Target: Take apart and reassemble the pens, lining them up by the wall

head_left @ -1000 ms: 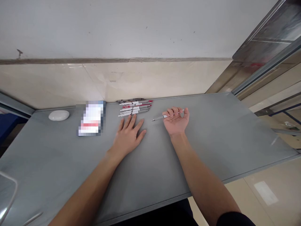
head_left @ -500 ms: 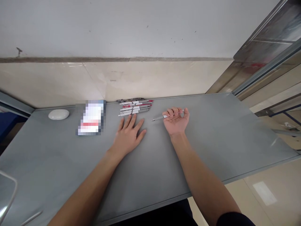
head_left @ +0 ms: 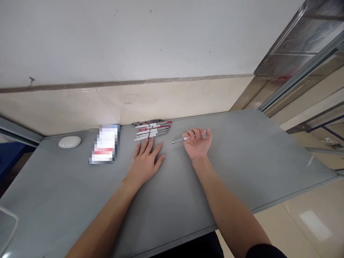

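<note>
My left hand [head_left: 145,162] lies palm down on the grey table [head_left: 166,200], fingers spread and holding nothing. Its fingertips are just below a row of several pens [head_left: 152,130], white, grey, red and dark, lying side by side near the wall. Palm up, my right hand [head_left: 198,144] rests on the table to the right, its fingers curled over a white and grey pen [head_left: 185,138]. That pen's silver tip points left toward the row.
A phone with a blurred screen [head_left: 104,145] lies left of my left hand. Farther left is a white rounded mouse [head_left: 69,142]. A pale cable [head_left: 14,229] curves at the lower left edge. The wall [head_left: 172,96] runs behind the table.
The camera view has tilted slightly, so the table and wall appear lower. Both hands stay in about the same places, the pen still in my right hand.
</note>
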